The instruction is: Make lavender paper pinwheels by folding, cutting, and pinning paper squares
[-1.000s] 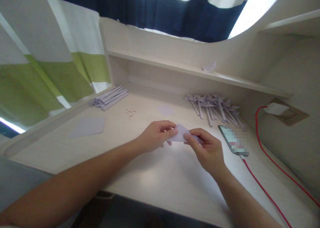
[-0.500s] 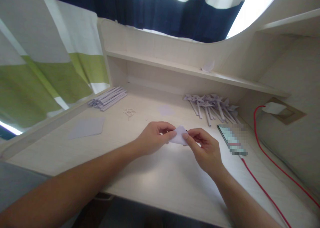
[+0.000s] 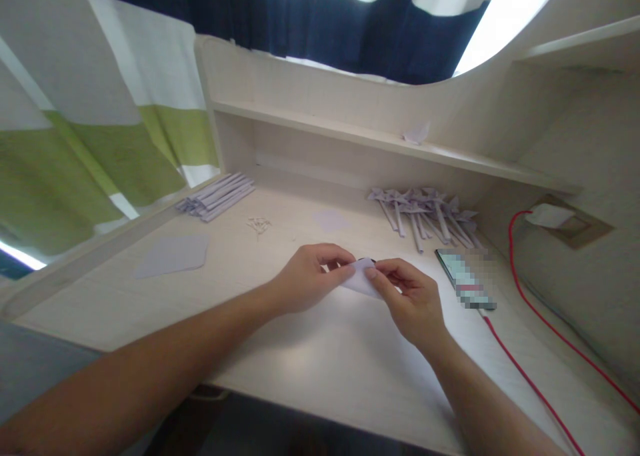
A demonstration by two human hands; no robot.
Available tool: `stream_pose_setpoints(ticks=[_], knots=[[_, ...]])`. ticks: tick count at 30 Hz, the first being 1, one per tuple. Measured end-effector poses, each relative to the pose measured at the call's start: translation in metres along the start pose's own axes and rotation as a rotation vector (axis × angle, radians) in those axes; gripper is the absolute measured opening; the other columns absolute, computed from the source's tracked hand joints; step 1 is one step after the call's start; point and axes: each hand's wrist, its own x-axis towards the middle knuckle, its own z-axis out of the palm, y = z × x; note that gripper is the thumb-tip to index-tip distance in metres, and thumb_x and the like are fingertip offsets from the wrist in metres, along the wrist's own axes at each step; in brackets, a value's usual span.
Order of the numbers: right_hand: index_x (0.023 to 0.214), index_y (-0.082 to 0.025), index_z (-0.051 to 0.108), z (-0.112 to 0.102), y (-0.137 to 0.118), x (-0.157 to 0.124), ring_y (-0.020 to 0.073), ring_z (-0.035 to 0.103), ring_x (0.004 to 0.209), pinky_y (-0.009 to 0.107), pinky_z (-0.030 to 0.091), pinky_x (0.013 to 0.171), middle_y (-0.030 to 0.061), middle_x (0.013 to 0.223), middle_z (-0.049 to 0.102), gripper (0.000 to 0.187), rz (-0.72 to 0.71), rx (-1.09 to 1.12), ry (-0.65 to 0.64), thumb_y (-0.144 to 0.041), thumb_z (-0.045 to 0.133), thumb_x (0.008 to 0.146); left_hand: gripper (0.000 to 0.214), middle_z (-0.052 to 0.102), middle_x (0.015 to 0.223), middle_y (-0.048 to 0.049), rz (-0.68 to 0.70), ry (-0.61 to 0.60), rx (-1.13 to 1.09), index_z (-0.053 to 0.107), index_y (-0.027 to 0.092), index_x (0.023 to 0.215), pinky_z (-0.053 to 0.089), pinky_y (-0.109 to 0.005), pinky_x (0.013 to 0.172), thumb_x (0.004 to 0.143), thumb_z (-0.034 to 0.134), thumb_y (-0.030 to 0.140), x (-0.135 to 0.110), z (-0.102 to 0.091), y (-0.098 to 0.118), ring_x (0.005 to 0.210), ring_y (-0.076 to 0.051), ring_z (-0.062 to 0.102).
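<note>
A small sheet of pale lilac paper [image 3: 361, 279] is held between my two hands, above the middle of the desk. My left hand [image 3: 315, 276] pinches its left edge with the thumb on top. On the right edge, my right hand [image 3: 407, 293] grips it between thumb and fingers. A dark bit shows just behind the paper's top edge, too small to name. Beyond my hands lies another pale piece of paper [image 3: 331, 220], flat on the desk. Several paper pinwheels on rolled sticks [image 3: 425, 209] lie in a heap at the back right.
Rolled paper sticks [image 3: 217, 196] are bundled at the back left, with a stack of paper sheets [image 3: 173, 255] before them. Small pale bits [image 3: 259, 225] form a pile nearby. A phone [image 3: 465, 279] with a red cable [image 3: 533, 379] lies right. A folded paper [image 3: 416, 135] sits on the shelf.
The paper between my hands has shifted its shape: its pointed top has gone and its upper edge now looks lower and flatter. Both hands stay almost in the same place.
</note>
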Motion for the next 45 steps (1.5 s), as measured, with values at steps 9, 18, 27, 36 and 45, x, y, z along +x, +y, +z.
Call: stream_pose_setpoints(ticks=[9, 18, 27, 36, 45], knots=[[0.083, -0.022, 0.074, 0.0, -0.003, 0.0, 0.0177, 0.066, 0.069, 0.029, 0.053, 0.065, 0.0014, 0.075, 0.072, 0.016, 0.002, -0.026, 0.003, -0.036, 0.076, 0.09, 0.013, 0.074, 0.089, -0.0041, 0.031, -0.006, 0.019, 0.08, 0.016, 0.092, 0.047, -0.023, 0.065, 0.087, 0.068, 0.017, -0.001, 0.0, 0.001, 0.079, -0.014, 0.063], [0.082, -0.021, 0.074, 0.0, -0.004, -0.001, 0.0172, 0.065, 0.067, 0.029, 0.051, 0.063, 0.0011, 0.074, 0.071, 0.017, 0.001, -0.022, -0.005, -0.036, 0.076, 0.09, 0.013, 0.074, 0.09, -0.0044, 0.091, -0.015, 0.047, 0.079, 0.017, 0.092, 0.049, -0.024, 0.069, 0.09, 0.067, 0.018, -0.001, 0.0, 0.002, 0.081, -0.014, 0.065], [0.089, -0.023, 0.075, 0.0, -0.002, -0.002, 0.0176, 0.067, 0.073, 0.03, 0.054, 0.069, 0.001, 0.081, 0.073, 0.009, -0.057, -0.019, -0.035, -0.032, 0.076, 0.091, 0.015, 0.075, 0.09, -0.0056, 0.098, -0.022, 0.065, 0.081, 0.017, 0.093, 0.049, -0.024, 0.068, 0.089, 0.066, 0.018, -0.002, 0.001, 0.003, 0.08, -0.015, 0.065], [0.089, -0.025, 0.076, -0.003, -0.012, -0.003, 0.0185, 0.066, 0.078, 0.031, 0.056, 0.071, 0.0015, 0.085, 0.07, 0.003, -0.179, 0.071, 0.125, -0.025, 0.075, 0.092, 0.017, 0.074, 0.079, -0.0048, -0.039, 0.069, 0.006, 0.08, 0.014, 0.085, 0.046, -0.023, 0.058, 0.082, 0.076, 0.031, -0.002, -0.001, 0.011, 0.07, -0.015, 0.063], [0.09, -0.027, 0.076, -0.001, -0.013, -0.005, 0.0201, 0.069, 0.08, 0.033, 0.06, 0.073, 0.0031, 0.091, 0.074, 0.001, -0.153, 0.089, 0.167, -0.026, 0.077, 0.091, 0.014, 0.071, 0.074, -0.0032, -0.014, 0.171, -0.092, 0.077, 0.015, 0.079, 0.044, -0.022, 0.053, 0.077, 0.078, 0.028, -0.004, 0.001, 0.014, 0.063, -0.012, 0.058]])
